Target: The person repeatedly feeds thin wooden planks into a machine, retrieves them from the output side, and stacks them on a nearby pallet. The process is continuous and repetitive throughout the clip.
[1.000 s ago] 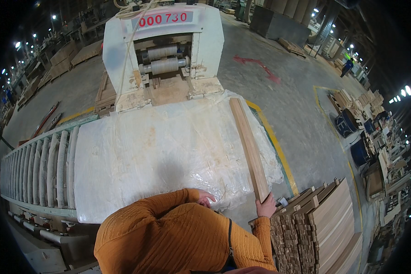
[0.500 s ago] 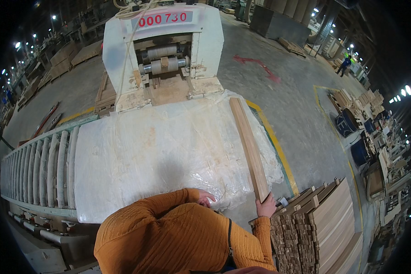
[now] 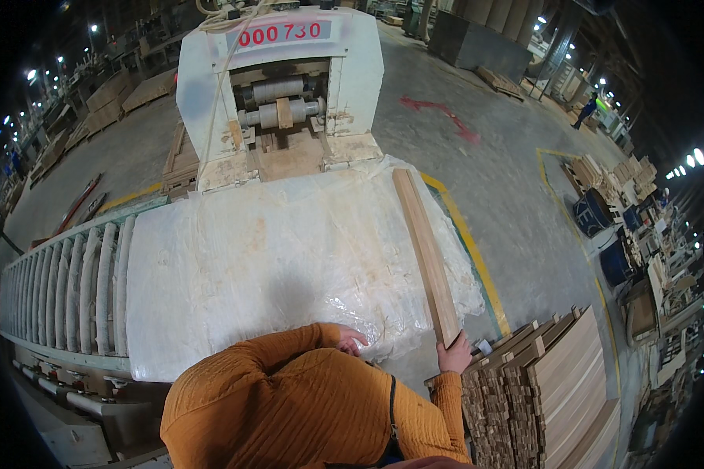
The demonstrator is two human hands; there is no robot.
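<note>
1 plank | 1 machine | 1 plastic sheet | 2 hands

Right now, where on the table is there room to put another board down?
The plastic-covered table is bare between the rollers and the board. Crowded spots: the right edge by the right hand and the wood stack.

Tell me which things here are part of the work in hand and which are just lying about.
In the work:
- wooden board, its near end in the right hand
- plastic-covered table, left hand resting on it
- white roller machine at the far end
- stack of boards at the person's right

Lying about:
- roller conveyor
- blue drums
- far pallets
</note>
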